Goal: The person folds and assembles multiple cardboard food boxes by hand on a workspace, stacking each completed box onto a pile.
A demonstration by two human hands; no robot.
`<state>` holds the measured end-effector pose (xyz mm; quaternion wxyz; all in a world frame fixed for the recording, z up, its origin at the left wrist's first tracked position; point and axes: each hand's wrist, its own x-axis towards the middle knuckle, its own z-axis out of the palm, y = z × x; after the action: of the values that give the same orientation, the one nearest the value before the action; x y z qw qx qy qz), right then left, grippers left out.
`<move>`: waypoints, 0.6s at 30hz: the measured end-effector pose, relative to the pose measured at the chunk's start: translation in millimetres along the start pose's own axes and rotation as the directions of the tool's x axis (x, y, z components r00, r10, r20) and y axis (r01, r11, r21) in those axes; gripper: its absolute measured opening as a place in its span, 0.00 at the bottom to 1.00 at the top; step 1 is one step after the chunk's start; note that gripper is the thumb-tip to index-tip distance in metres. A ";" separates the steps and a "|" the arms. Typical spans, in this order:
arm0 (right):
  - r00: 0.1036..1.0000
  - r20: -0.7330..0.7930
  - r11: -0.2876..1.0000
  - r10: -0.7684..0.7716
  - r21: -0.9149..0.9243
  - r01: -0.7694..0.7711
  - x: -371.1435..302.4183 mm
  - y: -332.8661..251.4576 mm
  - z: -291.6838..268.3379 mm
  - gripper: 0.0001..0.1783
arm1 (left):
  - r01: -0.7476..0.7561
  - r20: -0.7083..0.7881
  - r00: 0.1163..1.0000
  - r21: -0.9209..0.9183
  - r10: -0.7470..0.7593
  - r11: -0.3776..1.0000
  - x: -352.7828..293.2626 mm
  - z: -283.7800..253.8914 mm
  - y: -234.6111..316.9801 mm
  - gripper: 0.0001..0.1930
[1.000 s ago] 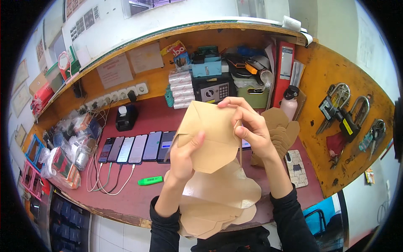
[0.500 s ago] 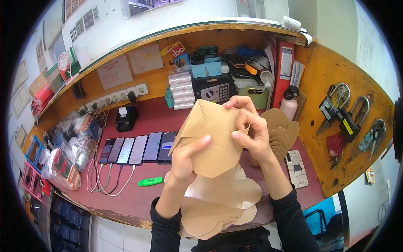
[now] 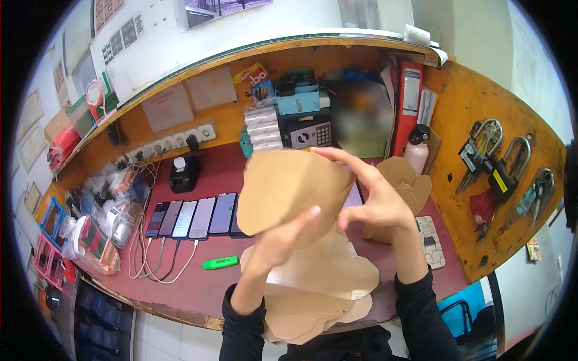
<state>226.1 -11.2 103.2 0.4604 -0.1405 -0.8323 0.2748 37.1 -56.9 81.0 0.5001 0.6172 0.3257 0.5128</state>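
A partly folded brown cardboard box [image 3: 283,189] is held up over the front of the table, a broad rounded flap on its upper left. My left hand [image 3: 274,243] grips it from below, thumb along the near side and the other fingers hidden behind. On the right, my right hand [image 3: 385,195] holds the box with its fingers reaching over the far edge and its thumb by the right side. Beneath lie flat brown cardboard blanks [image 3: 313,277], overlapping the table's front edge. Folded cardboard pieces [image 3: 404,180] stand behind my right hand.
Several phones [image 3: 200,218] lie in a row at left, with charging cables before them. A green highlighter [image 3: 220,263] is nearer. A patterned phone case [image 3: 431,243] and pink bottle [image 3: 415,150] are at right. A small safe [image 3: 307,133] and black printer [image 3: 183,173] stand behind.
The box has turned and tilted in my hands, so its rounded flap now faces up and left. My right hand's pinching fingers have spread and shifted to the far edge.
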 end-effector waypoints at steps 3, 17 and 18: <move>0.998 0.042 0.979 0.056 0.192 -0.063 -2.9 -3.1 0.3 0.47 | -0.330 0.259 0.944 0.714 0.205 0.617 -9.7 2.6 -15.9 0.21; 0.961 -0.229 0.981 0.155 0.150 -0.123 -15.7 -37.2 7.5 0.12 | -0.629 0.568 0.777 0.681 0.271 0.375 -13.5 -21.5 -18.6 0.31; 0.941 -0.295 0.973 0.166 0.202 -0.109 -16.0 -39.5 10.1 0.11 | -0.725 0.664 0.686 0.658 0.298 0.204 -12.6 -24.8 -20.7 0.32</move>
<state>226.9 -54.3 111.0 0.5758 -0.1970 -0.7092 0.3559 12.3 -55.4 56.8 -0.0624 0.9422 0.2047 0.2578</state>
